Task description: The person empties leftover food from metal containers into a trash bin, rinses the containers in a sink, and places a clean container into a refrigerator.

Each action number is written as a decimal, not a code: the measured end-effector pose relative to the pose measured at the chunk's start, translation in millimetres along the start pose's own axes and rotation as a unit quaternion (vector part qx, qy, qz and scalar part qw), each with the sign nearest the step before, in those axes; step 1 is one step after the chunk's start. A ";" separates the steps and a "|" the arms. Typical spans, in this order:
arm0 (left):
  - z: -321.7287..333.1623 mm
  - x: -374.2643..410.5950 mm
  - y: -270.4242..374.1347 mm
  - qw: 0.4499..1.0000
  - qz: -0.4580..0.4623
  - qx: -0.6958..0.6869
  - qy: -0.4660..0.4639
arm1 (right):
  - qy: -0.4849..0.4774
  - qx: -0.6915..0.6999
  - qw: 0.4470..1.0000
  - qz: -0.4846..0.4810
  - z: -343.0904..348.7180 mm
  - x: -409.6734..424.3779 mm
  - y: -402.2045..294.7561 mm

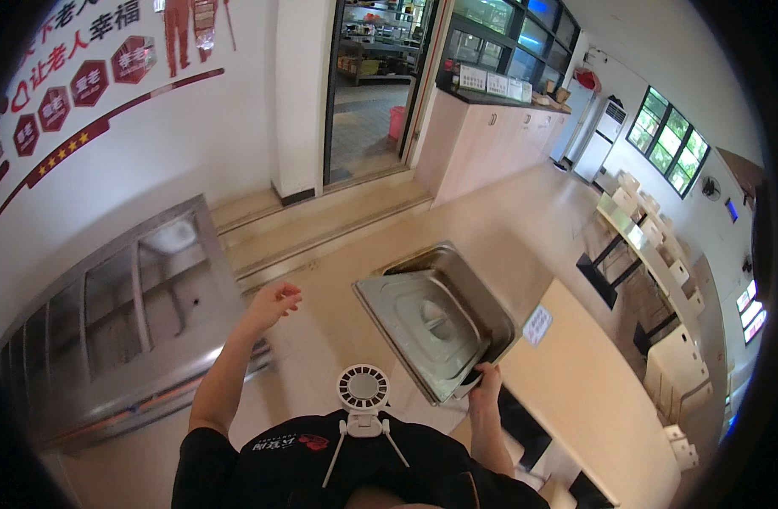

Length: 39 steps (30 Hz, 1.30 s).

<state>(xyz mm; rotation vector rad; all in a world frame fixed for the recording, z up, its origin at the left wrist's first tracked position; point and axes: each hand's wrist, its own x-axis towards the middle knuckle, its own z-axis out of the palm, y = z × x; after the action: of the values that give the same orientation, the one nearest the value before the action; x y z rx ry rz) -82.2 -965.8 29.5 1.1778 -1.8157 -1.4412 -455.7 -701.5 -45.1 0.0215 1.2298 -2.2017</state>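
Observation:
My right hand (487, 382) grips the near right corner of a deep steel food pan (484, 280) and its lid. The steel lid (421, 324), with a recessed handle in its middle, lies askew over the pan, leaving part of the stained inside showing. Both are held tilted in front of me, beside a table corner. Raised and empty, my left hand (281, 304) has its fingers loosely bent, between the pan and a steel serving counter (227, 318). A white portable fan (363, 388) hangs at my chest.
The steel counter has several open wells at left. Two steps (325, 235) lead up to a doorway. A pale table (592, 369) stands at right with a small sign (538, 326). Beyond are a wooden cabinet (484, 140), more tables and white chairs (675, 362).

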 end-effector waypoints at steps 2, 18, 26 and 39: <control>4.0 78.0 -26.5 1.000 -0.004 -0.013 -0.017 | 0.010 -0.018 0.999 0.026 34.0 55.5 -4.1; -90.6 526.7 -33.2 0.966 -0.148 -0.154 0.146 | -0.008 -0.057 0.996 0.072 421.4 535.4 55.0; -23.7 940.4 -1.0 0.972 -0.185 -0.139 -0.038 | -0.066 -0.069 0.992 0.088 613.3 757.9 132.0; -93.9 1319.1 72.0 0.915 -0.259 -0.299 0.085 | -0.109 -0.133 0.965 0.196 1006.7 1045.0 195.3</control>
<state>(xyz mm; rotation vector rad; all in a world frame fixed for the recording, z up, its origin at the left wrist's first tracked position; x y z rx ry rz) -654.3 -2159.5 -15.4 1.4350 -0.8528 -1.9211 -934.4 -2080.5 67.3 -0.0784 1.2626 -1.6425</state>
